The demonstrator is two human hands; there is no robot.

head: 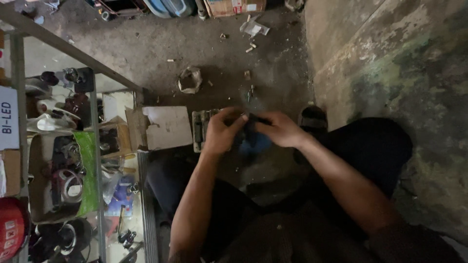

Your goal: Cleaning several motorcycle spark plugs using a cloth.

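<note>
Along the left edge stands a glass display case (97,160); its contents are a jumble of round lamp-like parts and boxes, too crowded and dim to count, and one red round thing (12,226) is cut off by the corner. Just right of it, on the dirty concrete floor (229,63), lies one torn piece of cardboard (165,127), and beside that one grey tray of tools (200,129), half covered by the person's wrist.

The left hand (222,134) has its fingers curled close around a small dark part (251,125), thumb pressed on top. The right hand (282,129) meets it from the other side, fingertips pinched on the same piece. That part sits between the two hands, above the person's lap, and is blurred and mostly hidden by fingers; its long axis seems to run left to right, hand to hand, though which end is which cannot be told. Something blue (256,143) shows just beneath it, shape unclear. One dark shoe (313,117) pokes out beyond the right wrist, against a stained wall (404,73).
</note>
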